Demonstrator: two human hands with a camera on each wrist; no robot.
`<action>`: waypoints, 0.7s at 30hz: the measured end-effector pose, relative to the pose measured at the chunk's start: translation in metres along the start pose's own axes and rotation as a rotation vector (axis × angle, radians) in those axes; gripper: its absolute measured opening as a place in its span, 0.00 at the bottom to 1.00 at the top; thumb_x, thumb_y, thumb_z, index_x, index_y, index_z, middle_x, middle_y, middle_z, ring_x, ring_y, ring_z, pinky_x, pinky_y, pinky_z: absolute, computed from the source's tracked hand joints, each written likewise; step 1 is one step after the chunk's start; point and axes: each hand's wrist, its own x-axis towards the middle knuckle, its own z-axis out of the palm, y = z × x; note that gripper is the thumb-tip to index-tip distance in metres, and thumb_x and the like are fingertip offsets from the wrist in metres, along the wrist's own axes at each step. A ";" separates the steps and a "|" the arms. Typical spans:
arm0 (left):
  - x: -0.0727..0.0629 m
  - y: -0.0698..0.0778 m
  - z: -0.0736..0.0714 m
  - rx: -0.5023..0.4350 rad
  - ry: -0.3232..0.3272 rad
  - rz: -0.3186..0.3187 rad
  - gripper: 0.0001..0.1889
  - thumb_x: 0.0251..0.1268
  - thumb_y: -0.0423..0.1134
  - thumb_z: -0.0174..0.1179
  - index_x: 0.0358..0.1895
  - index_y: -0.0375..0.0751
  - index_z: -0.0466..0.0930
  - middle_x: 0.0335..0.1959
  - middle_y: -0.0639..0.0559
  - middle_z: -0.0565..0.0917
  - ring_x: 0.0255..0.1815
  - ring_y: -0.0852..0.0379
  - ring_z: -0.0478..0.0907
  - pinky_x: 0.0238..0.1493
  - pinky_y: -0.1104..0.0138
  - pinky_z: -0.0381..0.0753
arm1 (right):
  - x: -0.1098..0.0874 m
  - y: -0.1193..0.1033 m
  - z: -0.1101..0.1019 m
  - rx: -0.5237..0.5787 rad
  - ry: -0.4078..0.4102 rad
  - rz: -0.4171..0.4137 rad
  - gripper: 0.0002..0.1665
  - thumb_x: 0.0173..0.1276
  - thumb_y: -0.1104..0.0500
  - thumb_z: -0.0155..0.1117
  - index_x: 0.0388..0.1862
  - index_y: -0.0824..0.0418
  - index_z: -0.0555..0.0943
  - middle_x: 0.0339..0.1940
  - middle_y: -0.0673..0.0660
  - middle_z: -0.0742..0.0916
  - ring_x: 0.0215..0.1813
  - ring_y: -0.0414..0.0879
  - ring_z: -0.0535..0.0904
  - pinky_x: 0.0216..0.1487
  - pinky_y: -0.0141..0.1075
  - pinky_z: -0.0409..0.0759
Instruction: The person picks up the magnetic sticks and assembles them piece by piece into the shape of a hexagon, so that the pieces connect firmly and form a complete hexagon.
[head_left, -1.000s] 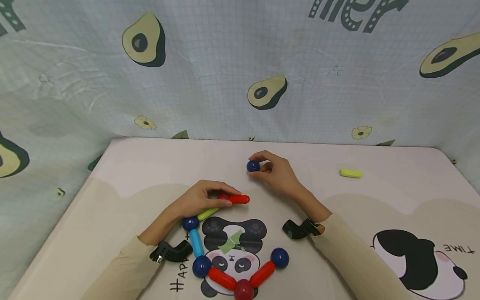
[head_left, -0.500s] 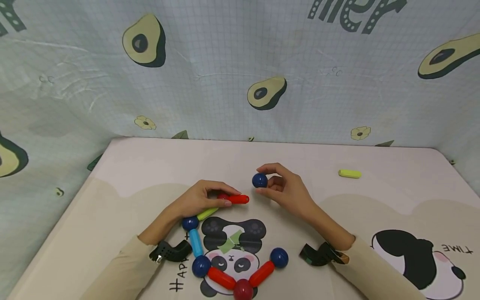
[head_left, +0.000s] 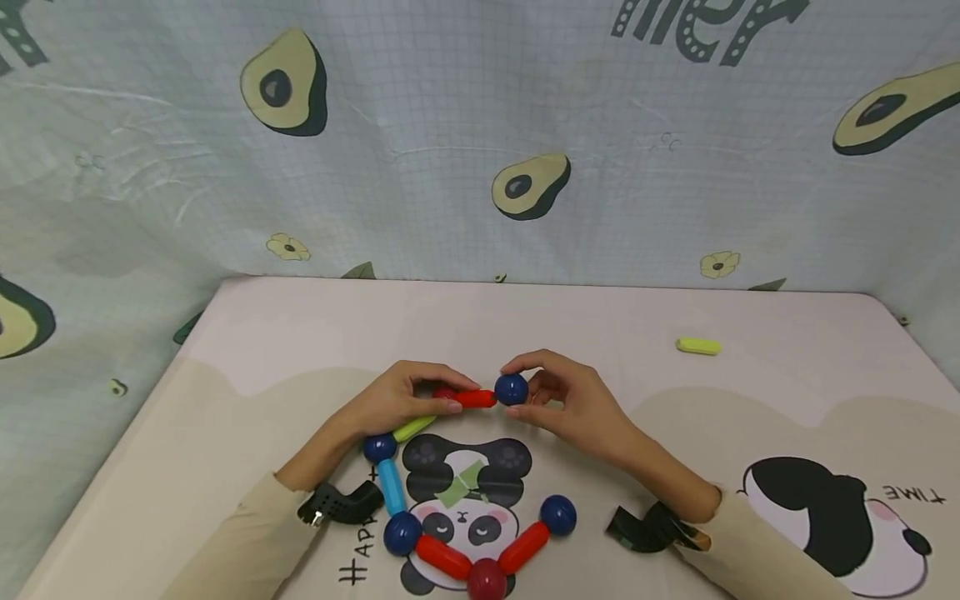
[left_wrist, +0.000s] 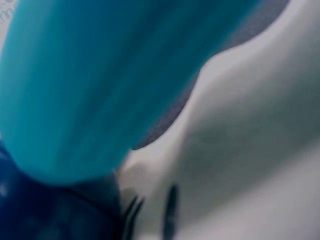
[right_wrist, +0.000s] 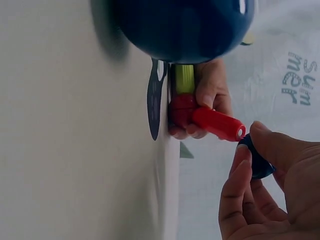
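My left hand (head_left: 408,393) grips the red ball (right_wrist: 181,110) at a corner of a chain of toy rods and balls. From that ball a red rod (head_left: 476,398) points right and a yellow-green rod (head_left: 414,428) runs to a blue ball (head_left: 379,447). My right hand (head_left: 573,400) pinches another blue ball (head_left: 512,389) between thumb and fingers, right at the red rod's free end. The right wrist view shows a white dot on that rod end (right_wrist: 241,132), close beside the pinched ball (right_wrist: 261,162). A light-blue rod (left_wrist: 90,90) fills much of the left wrist view.
The chain continues through a blue ball (head_left: 402,533), red rods (head_left: 444,557) and a red ball (head_left: 487,579) to a blue end ball (head_left: 558,515). A loose yellow-green rod (head_left: 698,346) lies at the back right of the printed table (head_left: 337,317). A patterned cloth (head_left: 420,108) hangs behind.
My right hand has brought the blue ball down from the back of the table, to the end of the red rod. The left hand has stayed in place.
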 end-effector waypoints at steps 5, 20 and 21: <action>-0.001 0.001 -0.001 -0.003 0.002 -0.006 0.14 0.63 0.36 0.63 0.52 0.46 0.83 0.48 0.56 0.83 0.48 0.52 0.75 0.52 0.55 0.74 | 0.000 -0.001 0.001 -0.041 -0.031 -0.048 0.27 0.55 0.62 0.75 0.54 0.50 0.78 0.41 0.46 0.81 0.35 0.41 0.79 0.35 0.35 0.80; -0.001 0.004 -0.002 0.040 0.004 -0.004 0.13 0.62 0.37 0.64 0.51 0.47 0.84 0.46 0.57 0.84 0.46 0.53 0.76 0.50 0.59 0.75 | -0.001 0.000 -0.002 -0.029 -0.096 -0.075 0.24 0.57 0.61 0.74 0.53 0.53 0.78 0.45 0.45 0.81 0.37 0.41 0.80 0.38 0.35 0.81; -0.001 0.005 -0.002 0.049 0.005 -0.003 0.13 0.62 0.37 0.64 0.51 0.47 0.84 0.46 0.57 0.84 0.46 0.53 0.76 0.50 0.59 0.75 | -0.001 0.000 -0.001 -0.029 -0.100 -0.082 0.24 0.57 0.61 0.74 0.53 0.53 0.78 0.45 0.45 0.81 0.37 0.41 0.80 0.38 0.35 0.81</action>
